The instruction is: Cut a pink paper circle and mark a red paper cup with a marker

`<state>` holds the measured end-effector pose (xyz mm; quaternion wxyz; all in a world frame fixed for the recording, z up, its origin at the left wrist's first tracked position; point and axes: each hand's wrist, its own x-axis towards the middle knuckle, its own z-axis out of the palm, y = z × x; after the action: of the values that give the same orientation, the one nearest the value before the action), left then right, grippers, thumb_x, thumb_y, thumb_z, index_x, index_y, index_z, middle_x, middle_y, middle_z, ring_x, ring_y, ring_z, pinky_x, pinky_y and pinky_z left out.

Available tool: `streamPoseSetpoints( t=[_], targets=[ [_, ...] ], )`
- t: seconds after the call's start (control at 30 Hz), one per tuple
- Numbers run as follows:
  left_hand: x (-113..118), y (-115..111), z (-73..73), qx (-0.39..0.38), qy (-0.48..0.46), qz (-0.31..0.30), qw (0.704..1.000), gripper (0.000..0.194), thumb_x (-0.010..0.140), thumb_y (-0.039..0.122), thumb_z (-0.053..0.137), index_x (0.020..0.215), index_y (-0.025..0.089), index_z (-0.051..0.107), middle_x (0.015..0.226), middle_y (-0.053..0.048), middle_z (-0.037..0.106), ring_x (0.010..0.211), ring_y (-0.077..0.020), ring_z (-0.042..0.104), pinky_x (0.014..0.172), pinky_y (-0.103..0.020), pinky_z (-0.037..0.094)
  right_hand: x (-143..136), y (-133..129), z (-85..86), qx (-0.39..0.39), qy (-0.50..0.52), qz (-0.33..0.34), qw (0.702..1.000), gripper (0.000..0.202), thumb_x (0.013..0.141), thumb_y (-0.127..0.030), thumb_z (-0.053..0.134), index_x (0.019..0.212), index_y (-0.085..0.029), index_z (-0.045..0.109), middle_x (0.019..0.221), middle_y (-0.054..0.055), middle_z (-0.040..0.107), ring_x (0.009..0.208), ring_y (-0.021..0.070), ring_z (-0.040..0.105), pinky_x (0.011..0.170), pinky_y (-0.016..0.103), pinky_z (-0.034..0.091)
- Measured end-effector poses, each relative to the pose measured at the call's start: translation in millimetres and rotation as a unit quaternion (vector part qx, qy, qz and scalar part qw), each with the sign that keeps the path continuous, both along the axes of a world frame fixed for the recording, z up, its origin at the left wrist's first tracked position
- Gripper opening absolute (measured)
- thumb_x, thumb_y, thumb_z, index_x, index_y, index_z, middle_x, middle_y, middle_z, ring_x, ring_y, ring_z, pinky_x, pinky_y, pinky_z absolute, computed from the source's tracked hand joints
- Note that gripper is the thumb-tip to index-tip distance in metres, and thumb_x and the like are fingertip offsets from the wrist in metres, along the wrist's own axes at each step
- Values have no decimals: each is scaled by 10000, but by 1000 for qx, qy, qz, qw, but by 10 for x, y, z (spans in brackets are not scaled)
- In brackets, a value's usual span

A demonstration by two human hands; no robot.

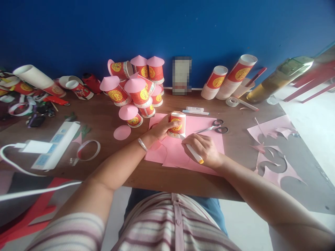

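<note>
A red and white paper cup (pixel 177 124) with a gold emblem is held in my left hand (pixel 164 127), its fingers wrapped round the side, above pink paper sheets (pixel 178 155). My right hand (pixel 202 148) is closed on a white marker (pixel 194 153) with an orange end; the marker's other end is close to the cup's lower edge, and whether they touch I cannot tell. Scissors (pixel 213 128) with black handles lie on the pink paper, right of the cup. Beyond them are a blue-and-white pen (pixel 196 112) and a small white item (pixel 195 109).
Several cups with pink cone tops (pixel 136 91) stand at the back left. Stacked cups (pixel 214 83), a tape roll (pixel 232 101) and a bottle (pixel 274 82) are at the back right. A power strip (pixel 56 144) lies left, pink paper scraps (pixel 278 170) right.
</note>
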<state>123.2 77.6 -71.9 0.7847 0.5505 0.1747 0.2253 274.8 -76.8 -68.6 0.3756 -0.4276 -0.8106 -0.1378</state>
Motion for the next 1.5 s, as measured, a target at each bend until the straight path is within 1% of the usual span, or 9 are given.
streamPoseSetpoints(
  t=[0.2, 0.33, 0.53, 0.73, 0.97, 1.17, 1.33, 1.5],
  targets=[
    [-4, -8, 14, -5, 2, -6, 1000, 478, 714, 463, 870, 1003, 168, 629, 816, -2, 606, 710, -129, 555, 646, -259, 462, 9, 0, -12, -10, 4, -2, 1000, 265, 947, -36, 621, 1149, -204, 588, 833, 3, 698, 676, 154, 664, 620, 277, 533],
    [-8, -9, 26, -3, 4, -6, 1000, 498, 713, 470, 874, 1034, 170, 640, 837, -8, 623, 716, -132, 564, 644, -261, 460, 2, 0, -10, 1, 5, -2, 1000, 268, 937, -40, 628, 1135, -214, 583, 809, -8, 692, 662, 151, 657, 610, 275, 530],
    [-15, -6, 12, -7, -3, -5, 1000, 445, 725, 463, 879, 936, 168, 622, 792, 8, 588, 689, -122, 546, 638, -262, 459, -3, 4, 35, 32, 12, -20, 999, 246, 946, -32, 624, 1100, -217, 575, 782, -14, 675, 630, 136, 635, 585, 264, 518],
    [-20, -11, 3, -13, -5, -6, 1000, 460, 731, 451, 883, 990, 163, 635, 809, 8, 590, 693, -119, 552, 617, -247, 464, 18, 15, 49, 28, 8, -27, 999, 215, 961, -38, 618, 1076, -215, 576, 789, -7, 672, 640, 141, 638, 576, 264, 513],
    [-29, -15, 31, -5, 3, -25, 1000, 452, 746, 465, 866, 980, 158, 631, 799, 2, 595, 678, -113, 544, 604, -238, 466, 25, 11, 43, 11, 4, -25, 1000, 193, 981, -41, 617, 1082, -201, 579, 804, 1, 677, 655, 140, 647, 577, 266, 503],
    [-37, -5, 7, -5, 10, -16, 1000, 495, 737, 458, 864, 1050, 162, 620, 832, 4, 607, 706, -122, 571, 628, -244, 480, 30, 6, 28, 8, 0, -11, 1000, 203, 968, -29, 604, 1089, -190, 581, 812, 1, 672, 649, 140, 631, 579, 270, 495],
    [-38, -8, 19, -2, 6, -21, 1000, 461, 746, 453, 857, 1010, 160, 618, 801, 13, 594, 681, -114, 551, 618, -247, 462, 23, 9, 32, 10, 1, -23, 1000, 200, 969, -33, 610, 1080, -198, 579, 800, -3, 670, 643, 141, 631, 569, 268, 489],
    [-41, 14, 1, 0, 13, -23, 1000, 471, 733, 461, 859, 1012, 162, 625, 843, -14, 637, 713, -141, 601, 638, -272, 486, 0, 6, 64, 31, 3, -19, 999, 208, 941, -20, 641, 1054, -187, 589, 772, -9, 652, 624, 136, 604, 574, 268, 484]
  ],
)
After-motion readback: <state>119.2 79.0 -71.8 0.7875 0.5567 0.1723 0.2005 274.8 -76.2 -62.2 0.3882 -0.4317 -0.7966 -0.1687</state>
